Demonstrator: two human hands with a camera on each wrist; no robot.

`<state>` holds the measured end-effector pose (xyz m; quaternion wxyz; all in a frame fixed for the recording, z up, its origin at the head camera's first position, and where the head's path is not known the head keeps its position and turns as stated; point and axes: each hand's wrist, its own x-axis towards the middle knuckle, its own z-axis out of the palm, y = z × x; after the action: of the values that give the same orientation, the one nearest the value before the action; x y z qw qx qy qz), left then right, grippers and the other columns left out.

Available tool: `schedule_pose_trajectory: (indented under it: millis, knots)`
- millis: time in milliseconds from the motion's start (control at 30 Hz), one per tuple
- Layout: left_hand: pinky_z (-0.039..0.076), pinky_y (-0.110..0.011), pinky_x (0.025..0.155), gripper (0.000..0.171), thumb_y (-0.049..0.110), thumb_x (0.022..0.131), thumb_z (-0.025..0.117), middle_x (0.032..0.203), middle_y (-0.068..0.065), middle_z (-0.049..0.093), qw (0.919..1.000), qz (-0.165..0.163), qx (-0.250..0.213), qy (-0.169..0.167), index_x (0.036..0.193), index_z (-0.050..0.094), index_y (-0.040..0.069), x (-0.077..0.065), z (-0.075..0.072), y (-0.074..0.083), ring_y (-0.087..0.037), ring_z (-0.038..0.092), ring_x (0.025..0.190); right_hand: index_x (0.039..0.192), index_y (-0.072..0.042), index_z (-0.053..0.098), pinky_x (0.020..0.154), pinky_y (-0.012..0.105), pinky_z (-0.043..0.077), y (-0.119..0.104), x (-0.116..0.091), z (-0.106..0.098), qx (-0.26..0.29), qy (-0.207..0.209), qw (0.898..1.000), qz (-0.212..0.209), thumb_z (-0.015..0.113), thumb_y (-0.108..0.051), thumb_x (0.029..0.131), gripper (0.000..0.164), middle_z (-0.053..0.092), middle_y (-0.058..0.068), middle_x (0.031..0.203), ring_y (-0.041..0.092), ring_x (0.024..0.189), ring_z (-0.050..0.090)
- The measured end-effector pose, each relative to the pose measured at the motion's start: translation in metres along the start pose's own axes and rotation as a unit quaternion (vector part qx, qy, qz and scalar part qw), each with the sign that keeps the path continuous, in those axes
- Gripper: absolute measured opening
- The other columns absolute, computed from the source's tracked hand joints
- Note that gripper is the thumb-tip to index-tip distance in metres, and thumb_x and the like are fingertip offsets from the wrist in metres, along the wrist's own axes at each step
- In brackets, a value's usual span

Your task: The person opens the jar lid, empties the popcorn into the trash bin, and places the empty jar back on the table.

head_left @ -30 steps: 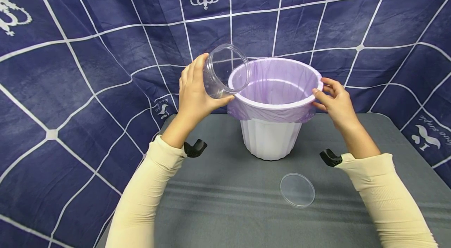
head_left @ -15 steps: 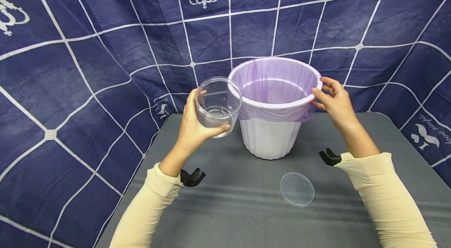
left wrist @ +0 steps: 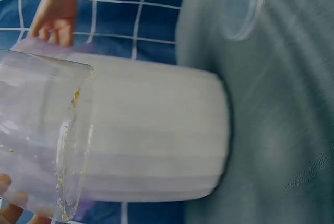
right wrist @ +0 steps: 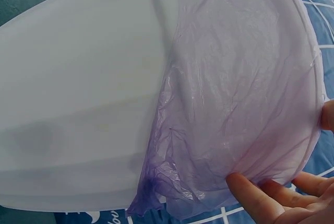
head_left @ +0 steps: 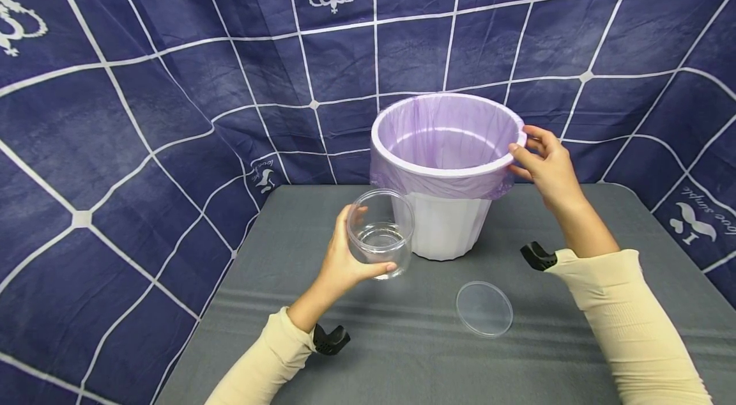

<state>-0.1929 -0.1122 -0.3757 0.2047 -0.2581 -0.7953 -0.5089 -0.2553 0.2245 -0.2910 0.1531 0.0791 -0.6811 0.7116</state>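
My left hand (head_left: 339, 267) grips a clear plastic jar (head_left: 381, 236) around its side, thumb toward me. The jar has no lid on and its mouth tilts up. In the left wrist view a few yellowish crumbs (left wrist: 76, 96) cling near the jar's bottom (left wrist: 78, 145). My right hand (head_left: 550, 168) holds the right rim of a white trash bin (head_left: 445, 226). Its thumb lies at the rim, and the fingers (right wrist: 255, 198) are against the outside of the purple bin liner (right wrist: 229, 93). The jar is in front of the bin's lower left side.
A clear round lid (head_left: 485, 309) lies flat on the grey tabletop (head_left: 414, 354), in front of the bin. Behind and at both sides hangs a blue cloth (head_left: 420, 47) with white lines. A black wrist mount (head_left: 331, 340) sits on each forearm.
My left hand has brought the jar down from beside the bin's rim to low in front of it, turning it from tipped sideways to nearly upright. The right hand stays on the rim.
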Motion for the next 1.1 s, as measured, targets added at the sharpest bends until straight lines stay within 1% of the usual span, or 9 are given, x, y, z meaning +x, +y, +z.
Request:
schedule_pose_trajectory:
  millis: [233, 267, 333, 467, 500, 667, 733, 933, 1100]
  knots:
    - [0.033, -0.041, 0.095, 0.109, 0.029, 0.050, 0.087, 0.130, -0.004, 0.041, 0.9983, -0.045, -0.016, -0.032, 0.136, 0.021, 0.016, -0.027, 0.027, -0.016, -0.022, 0.041, 0.116, 0.133, 0.006, 0.028, 0.065, 0.020, 0.049, 0.000, -0.001, 0.000, -0.002, 0.001, 1.000, 0.001, 0.062, -0.012, 0.083, 0.063, 0.033, 0.029, 0.124, 0.013, 0.090, 0.056]
    - [0.033, -0.041, 0.095, 0.110, 0.029, 0.050, 0.087, 0.130, -0.006, 0.041, 0.9981, -0.047, -0.016, -0.036, 0.136, 0.021, 0.015, -0.030, 0.031, -0.018, -0.023, 0.040, 0.116, 0.133, 0.006, 0.029, 0.065, 0.020, 0.049, 0.000, -0.001, 0.000, -0.001, 0.001, 1.000, 0.000, 0.062, -0.012, 0.083, 0.063, 0.033, 0.029, 0.124, 0.013, 0.090, 0.056]
    - [0.032, -0.044, 0.095, 0.109, 0.025, 0.050, 0.087, 0.130, -0.011, 0.041, 0.9969, -0.062, -0.021, -0.044, 0.136, 0.021, 0.010, -0.035, 0.034, -0.013, -0.026, 0.040, 0.117, 0.133, 0.006, 0.029, 0.065, 0.020, 0.049, 0.000, -0.001, 0.000, 0.000, 0.001, 1.000, 0.000, 0.062, -0.012, 0.083, 0.062, 0.034, 0.028, 0.124, 0.013, 0.090, 0.056]
    - [0.031, -0.049, 0.094, 0.106, 0.013, 0.050, 0.087, 0.127, -0.019, 0.042, 0.9957, -0.070, -0.030, -0.053, 0.132, 0.022, -0.003, -0.043, 0.040, -0.005, -0.036, 0.040, 0.115, 0.133, 0.005, 0.029, 0.065, 0.020, 0.049, 0.000, -0.002, 0.000, -0.002, 0.003, 1.000, 0.001, 0.062, -0.012, 0.084, 0.062, 0.034, 0.027, 0.124, 0.013, 0.090, 0.056]
    - [0.030, -0.048, 0.095, 0.105, 0.013, 0.050, 0.087, 0.127, -0.017, 0.042, 0.9950, -0.077, -0.033, -0.056, 0.132, 0.023, -0.002, -0.045, 0.042, -0.006, -0.036, 0.039, 0.116, 0.133, 0.006, 0.029, 0.065, 0.020, 0.049, 0.000, -0.002, 0.001, -0.002, 0.003, 1.000, 0.001, 0.062, -0.012, 0.084, 0.062, 0.034, 0.027, 0.124, 0.013, 0.090, 0.056]
    - [0.032, -0.043, 0.095, 0.109, 0.027, 0.049, 0.088, 0.129, -0.010, 0.042, 0.9934, -0.090, -0.009, -0.071, 0.134, 0.022, 0.008, -0.061, 0.060, -0.042, -0.031, 0.040, 0.117, 0.133, 0.006, 0.029, 0.066, 0.020, 0.049, 0.000, -0.002, 0.002, 0.004, 0.002, 1.000, -0.001, 0.061, -0.011, 0.084, 0.061, 0.034, 0.028, 0.124, 0.012, 0.089, 0.056]
    - [0.032, -0.041, 0.095, 0.110, 0.032, 0.048, 0.087, 0.129, -0.010, 0.042, 0.9925, -0.093, -0.004, -0.079, 0.134, 0.022, 0.010, -0.066, 0.065, -0.052, -0.030, 0.040, 0.117, 0.133, 0.006, 0.029, 0.066, 0.020, 0.049, 0.000, -0.002, 0.002, 0.006, 0.002, 1.000, -0.001, 0.061, -0.011, 0.084, 0.061, 0.034, 0.028, 0.124, 0.011, 0.089, 0.056]
    - [0.032, -0.041, 0.095, 0.112, 0.033, 0.045, 0.088, 0.128, -0.015, 0.043, 0.9925, -0.081, -0.009, -0.091, 0.132, 0.023, 0.007, -0.076, 0.073, -0.062, -0.029, 0.041, 0.117, 0.133, 0.006, 0.029, 0.066, 0.020, 0.049, 0.001, -0.003, 0.003, 0.005, 0.003, 1.000, 0.001, 0.061, -0.011, 0.084, 0.061, 0.033, 0.029, 0.124, 0.012, 0.089, 0.056]
    - [0.031, -0.041, 0.096, 0.117, 0.027, 0.041, 0.089, 0.129, -0.016, 0.042, 0.9922, -0.088, -0.005, -0.088, 0.133, 0.021, 0.004, -0.078, 0.074, -0.065, -0.027, 0.040, 0.119, 0.133, 0.006, 0.029, 0.066, 0.020, 0.049, 0.000, -0.002, 0.003, 0.002, 0.004, 1.000, 0.002, 0.061, -0.012, 0.084, 0.061, 0.033, 0.029, 0.125, 0.012, 0.090, 0.056]
